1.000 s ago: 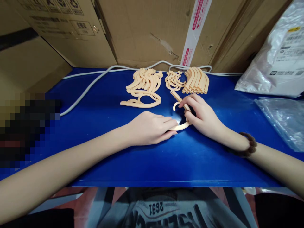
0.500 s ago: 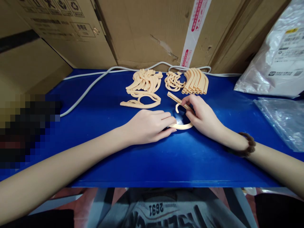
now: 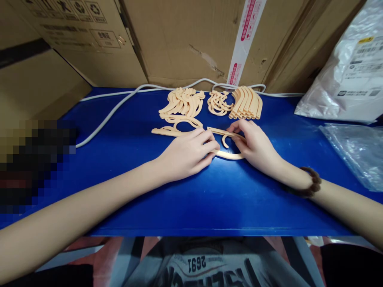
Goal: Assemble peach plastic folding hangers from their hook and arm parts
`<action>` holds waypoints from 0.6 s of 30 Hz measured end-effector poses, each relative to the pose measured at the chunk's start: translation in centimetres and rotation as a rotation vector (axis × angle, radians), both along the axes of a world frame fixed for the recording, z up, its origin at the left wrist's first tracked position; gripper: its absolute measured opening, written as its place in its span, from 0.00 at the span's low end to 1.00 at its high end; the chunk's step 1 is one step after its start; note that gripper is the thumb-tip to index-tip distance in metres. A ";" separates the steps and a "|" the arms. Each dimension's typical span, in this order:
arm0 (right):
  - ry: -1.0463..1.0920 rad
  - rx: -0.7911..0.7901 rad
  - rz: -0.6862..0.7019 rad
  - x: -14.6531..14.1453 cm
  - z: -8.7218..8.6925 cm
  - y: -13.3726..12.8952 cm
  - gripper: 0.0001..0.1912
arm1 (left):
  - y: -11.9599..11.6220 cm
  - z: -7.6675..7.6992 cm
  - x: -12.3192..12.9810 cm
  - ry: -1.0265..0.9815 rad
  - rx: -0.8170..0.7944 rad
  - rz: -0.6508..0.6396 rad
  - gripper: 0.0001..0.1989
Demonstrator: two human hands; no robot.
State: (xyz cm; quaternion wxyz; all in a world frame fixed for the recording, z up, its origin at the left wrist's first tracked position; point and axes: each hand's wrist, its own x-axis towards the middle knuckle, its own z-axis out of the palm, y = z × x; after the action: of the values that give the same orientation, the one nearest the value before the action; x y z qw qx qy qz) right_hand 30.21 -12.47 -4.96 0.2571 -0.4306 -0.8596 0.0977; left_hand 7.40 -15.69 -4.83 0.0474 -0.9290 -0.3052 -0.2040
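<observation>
Between my hands lies a cream plastic hanger (image 3: pixel 229 154) with two curved arms and a small hook (image 3: pixel 224 141). My left hand (image 3: pixel 191 153) is closed on the left end of its lower arm. My right hand (image 3: pixel 254 143) grips the hanger's right side, where the arms meet; the joint is hidden under the fingers. Just behind my left hand rest folded cream hangers (image 3: pixel 164 131). Farther back are a pile of curved pieces (image 3: pixel 183 100), a small heap of hooks (image 3: pixel 219 103) and a row of long curved arms (image 3: pixel 247 103).
Cardboard boxes (image 3: pixel 185 44) stand along the back of the blue table (image 3: pixel 209 207). A white cable (image 3: pixel 110 113) runs behind the pieces. On the right are a white parcel bag (image 3: pixel 344 75) and clear plastic bags (image 3: pixel 356 151). The far left is pixelated.
The hanger's upper arm and hook have swung down toward the lower arm, which has shifted slightly up. My left hand has moved a little left and its fingers have lifted.
</observation>
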 end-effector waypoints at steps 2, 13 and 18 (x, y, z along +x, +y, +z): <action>0.004 0.012 0.003 0.0 0.0 0.0 0.09 | 0.0 0.0 0.1 0.001 0.003 -0.004 0.14; -0.162 0.303 0.193 -0.8 1.1 -1.7 0.06 | -0.2 -0.1 -0.1 -0.069 -0.019 0.036 0.12; -0.179 0.283 0.231 -0.8 1.1 -1.9 0.07 | -0.2 1.4 -0.5 -0.124 -0.027 0.269 0.11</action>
State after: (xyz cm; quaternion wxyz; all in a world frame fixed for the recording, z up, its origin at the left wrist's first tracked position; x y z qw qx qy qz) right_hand 29.40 -14.38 -3.85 0.2246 -0.2958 -0.9279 -0.0342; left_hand 6.87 -15.87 -3.47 0.0426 -0.8658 -0.4321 -0.2487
